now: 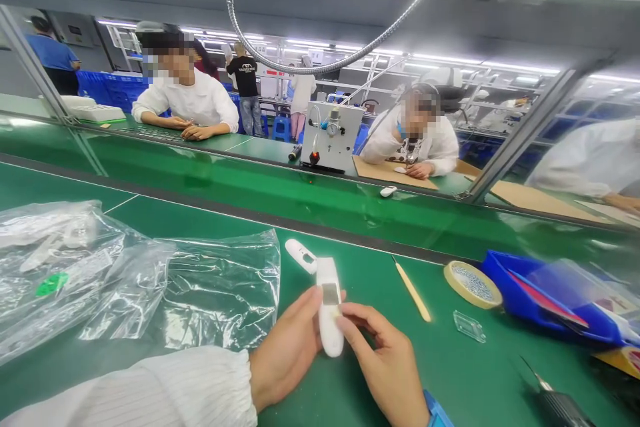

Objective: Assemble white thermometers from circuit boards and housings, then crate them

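Note:
A white plastic device (pixel 331 330) with a small grey window is held upright over the green table. My left hand (pixel 290 343) grips it from the left side, fingers behind it. On its right side, the thumb and forefinger of my right hand (pixel 377 350) pinch its edge near the middle. Just beyond, a white shell piece (pixel 300 255) with an oval opening lies on the table, close to the device's top end. To the right rests a thin tool with a pale yellow handle (pixel 414 293).
Clear plastic bags (pixel 220 293) cover the left of the table (pixel 320 393). At right are a round tray of small parts (pixel 473 284), a clear plastic piece (pixel 469 326), a blue bin (pixel 550 320) and a dark-handled driver (pixel 560 407). People sit behind a transparent barrier.

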Tool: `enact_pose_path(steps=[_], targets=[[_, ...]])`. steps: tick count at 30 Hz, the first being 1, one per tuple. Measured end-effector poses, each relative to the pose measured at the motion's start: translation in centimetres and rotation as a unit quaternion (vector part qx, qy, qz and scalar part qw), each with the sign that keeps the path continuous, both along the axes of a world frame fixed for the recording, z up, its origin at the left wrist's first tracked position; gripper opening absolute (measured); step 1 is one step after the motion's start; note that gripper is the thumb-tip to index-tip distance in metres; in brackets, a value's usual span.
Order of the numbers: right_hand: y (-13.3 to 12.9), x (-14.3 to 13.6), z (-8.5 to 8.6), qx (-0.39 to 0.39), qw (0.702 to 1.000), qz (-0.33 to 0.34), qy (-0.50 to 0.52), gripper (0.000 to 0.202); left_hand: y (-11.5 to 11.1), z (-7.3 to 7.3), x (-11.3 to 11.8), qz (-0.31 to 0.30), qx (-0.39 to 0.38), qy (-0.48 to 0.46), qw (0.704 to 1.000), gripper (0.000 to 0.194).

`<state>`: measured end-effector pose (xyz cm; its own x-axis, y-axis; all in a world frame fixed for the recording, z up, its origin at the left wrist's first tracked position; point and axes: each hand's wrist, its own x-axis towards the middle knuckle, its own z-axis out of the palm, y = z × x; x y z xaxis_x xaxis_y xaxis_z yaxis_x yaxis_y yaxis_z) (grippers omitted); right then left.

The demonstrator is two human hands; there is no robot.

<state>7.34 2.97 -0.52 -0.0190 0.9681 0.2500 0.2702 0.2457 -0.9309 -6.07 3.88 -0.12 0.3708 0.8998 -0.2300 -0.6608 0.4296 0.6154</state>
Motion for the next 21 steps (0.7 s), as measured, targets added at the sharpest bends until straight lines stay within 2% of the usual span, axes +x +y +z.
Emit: enact_pose_path(steps=[5, 13, 21], targets=[[-0.01, 0.10, -0.04, 0.021, 1.000, 0.004, -0.024, 0.009, -0.02, -0.28, -0.06, 0.005, -0.001, 0.000, 1.000, 0.033], [0.08, -0.33, 0.11, 0.033, 0.998, 0.026, -0.043, 0.012, -0.33, 0.40, -0.18, -0.001, -0.001, 0.002, 1.000, 0.026], [-0.58, -0.38, 0.05, 0.024, 0.993, 0.097, -0.063, 0.019, -0.22, 0.16, -0.28, 0.008, -0.016, -0.008, 1.000, 0.025]])
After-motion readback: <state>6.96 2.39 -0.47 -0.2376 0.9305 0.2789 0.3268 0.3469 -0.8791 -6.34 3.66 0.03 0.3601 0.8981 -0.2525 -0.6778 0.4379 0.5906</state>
